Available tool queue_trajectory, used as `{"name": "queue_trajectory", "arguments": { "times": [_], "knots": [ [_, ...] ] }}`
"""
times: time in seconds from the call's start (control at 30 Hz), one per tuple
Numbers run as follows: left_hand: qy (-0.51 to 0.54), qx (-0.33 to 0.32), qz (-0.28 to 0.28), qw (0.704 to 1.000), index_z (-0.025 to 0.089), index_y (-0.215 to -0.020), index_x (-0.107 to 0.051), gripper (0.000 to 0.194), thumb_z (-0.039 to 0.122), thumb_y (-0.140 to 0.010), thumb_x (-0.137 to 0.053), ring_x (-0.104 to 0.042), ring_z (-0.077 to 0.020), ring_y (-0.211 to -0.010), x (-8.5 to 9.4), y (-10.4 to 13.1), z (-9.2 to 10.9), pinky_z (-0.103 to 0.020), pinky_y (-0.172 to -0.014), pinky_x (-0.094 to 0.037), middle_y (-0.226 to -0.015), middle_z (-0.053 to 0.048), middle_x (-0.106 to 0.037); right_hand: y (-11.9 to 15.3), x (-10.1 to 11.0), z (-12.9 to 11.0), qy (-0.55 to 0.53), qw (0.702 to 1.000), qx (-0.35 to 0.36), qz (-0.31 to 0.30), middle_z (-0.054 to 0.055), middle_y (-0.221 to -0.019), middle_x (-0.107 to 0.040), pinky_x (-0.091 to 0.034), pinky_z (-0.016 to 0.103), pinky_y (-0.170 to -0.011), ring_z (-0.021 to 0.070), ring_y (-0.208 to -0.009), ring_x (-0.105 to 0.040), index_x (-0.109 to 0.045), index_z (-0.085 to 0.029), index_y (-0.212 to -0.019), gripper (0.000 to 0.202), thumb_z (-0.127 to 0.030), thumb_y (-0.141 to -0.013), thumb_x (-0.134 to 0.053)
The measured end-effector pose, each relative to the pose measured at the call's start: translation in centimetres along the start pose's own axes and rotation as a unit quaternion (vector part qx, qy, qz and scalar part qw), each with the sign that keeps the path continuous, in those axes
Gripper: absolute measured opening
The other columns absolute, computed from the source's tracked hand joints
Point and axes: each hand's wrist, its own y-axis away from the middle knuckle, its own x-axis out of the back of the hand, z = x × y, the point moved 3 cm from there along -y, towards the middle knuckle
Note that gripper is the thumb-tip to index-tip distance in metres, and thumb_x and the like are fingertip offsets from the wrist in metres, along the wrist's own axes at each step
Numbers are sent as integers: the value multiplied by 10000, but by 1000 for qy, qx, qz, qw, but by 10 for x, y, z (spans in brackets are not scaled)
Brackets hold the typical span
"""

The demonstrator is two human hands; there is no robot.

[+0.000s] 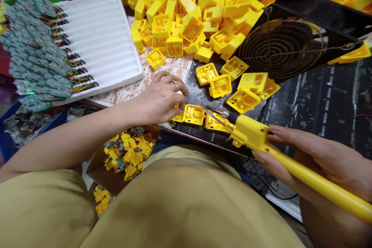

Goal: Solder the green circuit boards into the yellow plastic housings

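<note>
Clamping soldering gun in right grip, left grip at yellow casings, hold unclear

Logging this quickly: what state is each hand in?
Left hand: fingers curled by a yellow box; grip cannot be told.
Right hand: closed, holding the yellow soldering iron.

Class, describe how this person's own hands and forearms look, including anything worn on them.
The left hand is ungloved, with a silver-coloured ring on one finger. The left forearm is bare: no sleeve or watch shows. The right hand is ungloved too, with no ring visible.
</note>
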Motion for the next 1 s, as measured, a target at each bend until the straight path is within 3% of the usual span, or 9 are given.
{"name": "queue_trajectory", "arguments": {
  "times": [0.13, 0.3, 0.43, 0.6, 0.73, 0.83, 1.0],
  "knots": [
    [24, 51, 16, 998, 226, -827, -717, 169, 255, -865, -555, -597, -209, -973, -1, -3, -1, -513, -1088, -272, -853, -18, -719, -1, -2, 12, 9, 994, 108, -2, 48, -930, -720, -567, 267, -534, 183, -687, -696, -514, -237, -1387, 571, -274, -866, -744],
    [-5, 78, 33, 996, 228, -805, -730, 180, 237, -835, -553, -580, -211, -898, -12, -8, 1, -566, -1082, -243, -732, -11, -696, -4, -4, 10, -19, 995, 96, -18, 29, -886, -716, -568, 223, -607, 145, -691, -683, -498, -256, -1390, 505, -284, -921, -682],
    [-7, 78, 24, 997, 227, -797, -738, 200, 266, -831, -545, -573, -218, -888, -12, -10, 4, -561, -1077, -248, -694, -17, -687, -1, -8, 8, -101, 992, 63, -36, 28, -898, -709, -590, 235, -699, 150, -762, -689, -541, -256, -1338, 425, -264, -931, -664],
    [-1, 89, 17, 996, 207, -788, -719, 190, 236, -809, -532, -577, -214, -879, -12, -13, 7, -553, -1062, -263, -721, -20, -694, -2, -11, 6, -137, 987, 83, -30, 10, -878, -697, -615, 263, -693, 165, -755, -690, -511, -262, -1366, 529, -176, -882, -707],
    [-19, 77, 14, 997, 199, -715, -685, 178, 241, -801, -535, -557, -205, -850, -11, -18, 8, -541, -1056, -267, -667, -10, -666, -4, -12, 3, -141, 984, 109, -23, 5, -841, -692, -611, 229, -693, 146, -735, -682, -596, -192, -1166, 400, -120, -813, -769],
    [-35, 70, -11, 997, 198, -697, -679, 179, 236, -793, -533, -549, -202, -833, -9, -22, 8, -527, -1045, -276, -645, -9, -650, -6, -14, 2, -132, 986, 98, -34, -17, -765, -668, -602, 205, -694, 127, -722, -674, -603, -205, -981, 188, -166, -857, -739],
    [-55, 72, -30, 995, 201, -687, -690, 191, 215, -774, -520, -546, -195, -804, -6, -25, 10, -509, -1038, -273, -636, -11, -635, -15, -16, -9, -91, 982, 159, -53, 9, -801, -669, -584, 178, -748, 93, -720, -662, -585, -156, -909, 176, -169, -853, -752]
  ]
}}
